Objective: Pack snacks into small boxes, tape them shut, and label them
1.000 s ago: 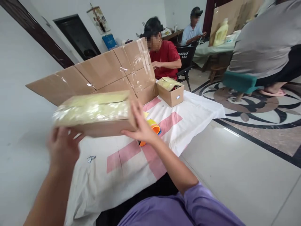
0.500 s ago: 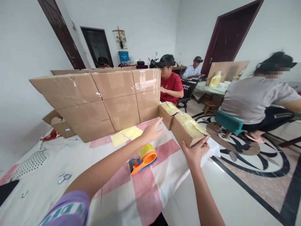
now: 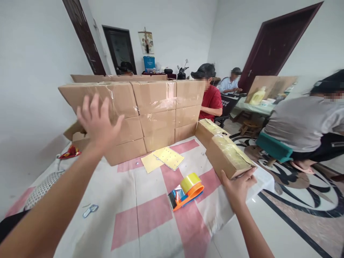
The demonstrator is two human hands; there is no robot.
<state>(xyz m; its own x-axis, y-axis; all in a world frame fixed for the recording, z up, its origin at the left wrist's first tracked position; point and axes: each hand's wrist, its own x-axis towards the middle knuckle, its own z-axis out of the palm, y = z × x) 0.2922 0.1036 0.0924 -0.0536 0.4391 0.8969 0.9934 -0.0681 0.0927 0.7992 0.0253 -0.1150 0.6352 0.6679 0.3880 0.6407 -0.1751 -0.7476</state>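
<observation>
My right hand (image 3: 238,186) presses against the near end of a long cardboard box (image 3: 228,156) sealed with yellowish tape, lying at the right edge of the table. A second similar box (image 3: 208,129) lies just behind it. My left hand (image 3: 98,122) is raised in the air with fingers spread, holding nothing, in front of a wall of stacked taped cardboard boxes (image 3: 150,111). An orange tape dispenser (image 3: 186,190) with a yellow roll lies on the cloth between my arms. Two yellow cards (image 3: 163,159) lie near the stack.
The table wears a white cloth with pink stripes (image 3: 142,215). A small metal clip (image 3: 90,210) lies at left. A person in a red shirt (image 3: 212,102) sits behind the boxes, another in grey (image 3: 303,122) at right, and a third further back.
My left hand has swung from the table's middle up and left toward the stacked boxes. My right hand stays on the long box's end, which it set down at the right edge a second ago.
</observation>
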